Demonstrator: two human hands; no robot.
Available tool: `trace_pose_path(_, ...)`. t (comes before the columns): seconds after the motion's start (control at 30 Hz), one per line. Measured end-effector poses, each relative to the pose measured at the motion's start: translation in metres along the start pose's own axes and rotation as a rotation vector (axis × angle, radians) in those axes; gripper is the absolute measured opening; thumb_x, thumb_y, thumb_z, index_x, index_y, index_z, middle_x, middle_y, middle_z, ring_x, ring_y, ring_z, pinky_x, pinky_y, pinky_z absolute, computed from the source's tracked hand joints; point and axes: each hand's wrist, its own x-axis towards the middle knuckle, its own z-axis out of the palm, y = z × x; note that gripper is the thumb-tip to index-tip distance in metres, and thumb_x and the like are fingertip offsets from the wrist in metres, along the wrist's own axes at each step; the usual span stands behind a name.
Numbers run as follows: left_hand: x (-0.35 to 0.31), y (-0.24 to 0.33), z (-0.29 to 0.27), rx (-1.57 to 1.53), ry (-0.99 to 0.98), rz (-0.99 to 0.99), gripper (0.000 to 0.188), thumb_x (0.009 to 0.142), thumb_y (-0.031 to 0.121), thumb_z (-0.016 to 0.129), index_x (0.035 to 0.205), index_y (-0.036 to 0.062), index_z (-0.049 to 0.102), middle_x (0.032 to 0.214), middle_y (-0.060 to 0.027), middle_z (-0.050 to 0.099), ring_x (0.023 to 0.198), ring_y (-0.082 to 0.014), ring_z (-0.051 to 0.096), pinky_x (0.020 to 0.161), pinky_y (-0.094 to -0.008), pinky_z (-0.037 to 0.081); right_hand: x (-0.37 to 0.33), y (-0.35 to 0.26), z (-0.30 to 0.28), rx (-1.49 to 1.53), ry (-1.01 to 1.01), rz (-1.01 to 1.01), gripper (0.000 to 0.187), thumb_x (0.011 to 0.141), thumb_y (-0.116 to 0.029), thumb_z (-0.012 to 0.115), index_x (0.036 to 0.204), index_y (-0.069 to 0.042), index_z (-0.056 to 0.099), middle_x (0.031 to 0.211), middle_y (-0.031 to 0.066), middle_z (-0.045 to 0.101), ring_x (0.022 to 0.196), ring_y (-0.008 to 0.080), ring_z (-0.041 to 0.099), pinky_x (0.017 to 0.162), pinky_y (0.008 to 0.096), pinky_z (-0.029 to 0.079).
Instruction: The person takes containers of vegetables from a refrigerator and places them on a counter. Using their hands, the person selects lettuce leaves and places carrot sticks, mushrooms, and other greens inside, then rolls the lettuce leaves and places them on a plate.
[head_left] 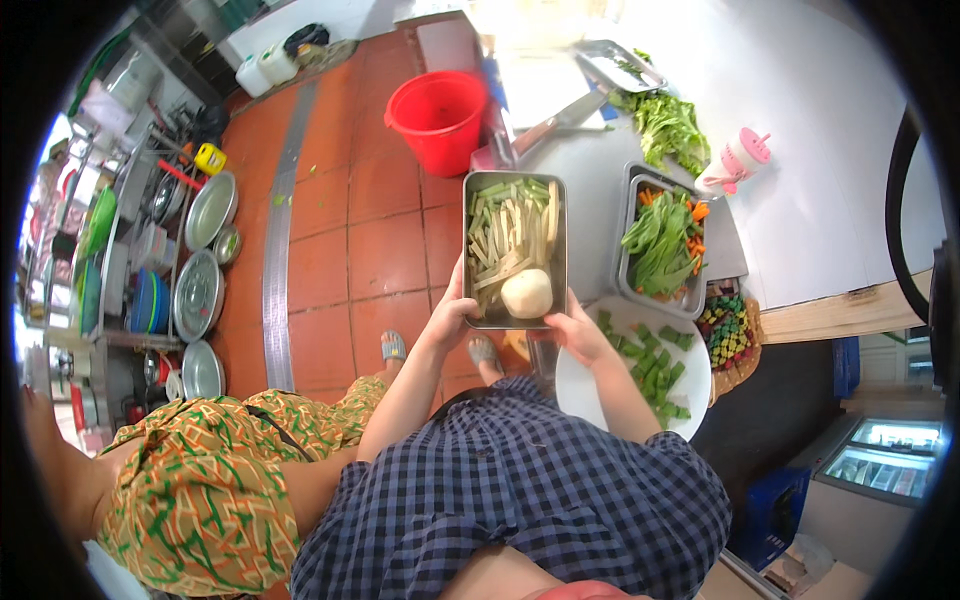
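Between my two hands is a rectangular metal tray (567, 240), held up in front of me over the tiled floor. Pale green and whitish vegetable strips (508, 225) fill most of it, and one round, peeled, cream-coloured vegetable (527, 294) lies at its near end. My left hand (453, 314) grips the near left corner, thumb over the rim. At the near right corner, my right hand (582, 332) is closed on the same tray. The fingers under the tray are hidden.
On the right stand a white bowl of cut green pieces (700, 350), a tray with greens and carrot (665, 245), lettuce (668, 125), a knife (565, 120) and a pink-lidded cup (737, 160). A red bucket (438, 120) is ahead. A person in patterned clothes (200, 490) is close on my left.
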Motion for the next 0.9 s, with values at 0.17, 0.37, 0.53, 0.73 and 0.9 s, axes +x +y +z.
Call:
trace_pose_path(0.17,0.076,0.004,0.014,0.109,-0.017,-0.217,0.083,0.065,-0.006,0.043,0.14,0.0168,0.018,0.131,-0.0044,0.036,0.105,-0.0165,0.046,0.067,-0.0221,0.043,0.041,0.0,-0.029,0.034,0.303,-0.039,0.046,0.081,-0.005,0.033,0.127,-0.006,0.029,0.098,0.0137,0.054,0.067,0.0192,0.059,0.059,0.031,0.051)
trace_pose_path(0.37,0.14,-0.023,-0.021,0.324,0.014,-0.289,0.049,0.082,0.012,0.053,0.129,0.0086,0.039,0.114,-0.0007,0.052,0.098,-0.006,0.05,0.079,-0.0222,0.043,0.071,-0.013,-0.042,-0.063,0.583,-0.068,0.045,0.083,-0.008,0.035,0.128,-0.005,0.029,0.093,0.0139,0.056,0.056,0.0165,0.058,0.048,0.0275,0.05)
trace_pose_path(0.53,0.155,-0.009,-0.022,0.351,-0.043,-0.342,0.043,0.088,0.015,0.052,0.127,0.0063,0.037,0.114,-0.0039,0.051,0.1,-0.0115,0.052,0.084,-0.0278,0.046,0.071,-0.059,-0.024,-0.681,0.803,0.142,0.051,0.084,-0.016,0.044,0.131,-0.004,0.028,0.062,0.0154,0.058,0.053,0.0203,0.059,0.048,0.0338,0.048)
trace_pose_path(0.73,0.181,0.002,-0.032,0.435,-0.237,-0.315,0.043,0.087,0.018,0.054,0.125,0.0043,0.041,0.114,-0.0069,0.051,0.098,-0.0112,0.052,0.083,-0.0274,0.046,0.078,-0.065,-0.01,-1.169,1.02,-0.216,0.037,0.075,-0.017,0.059,0.11,-0.006,0.053,0.081,0.0127,0.056,0.074,0.032,0.055,0.068,0.0394,0.046)
trace_pose_path(0.9,0.211,0.026,-0.049,0.618,-0.482,-0.406,0.037,0.089,0.023,0.052,0.121,0.0057,0.045,0.108,-0.0051,0.055,0.1,-0.0139,0.052,0.083,-0.0304,0.044,0.108,-0.061,-0.016,-1.284,1.129,-0.301,0.03,0.073,-0.018,0.062,0.1,-0.005,0.058,0.096,0.0126,0.053,0.093,0.0301,0.048,0.085,0.0383,0.04)
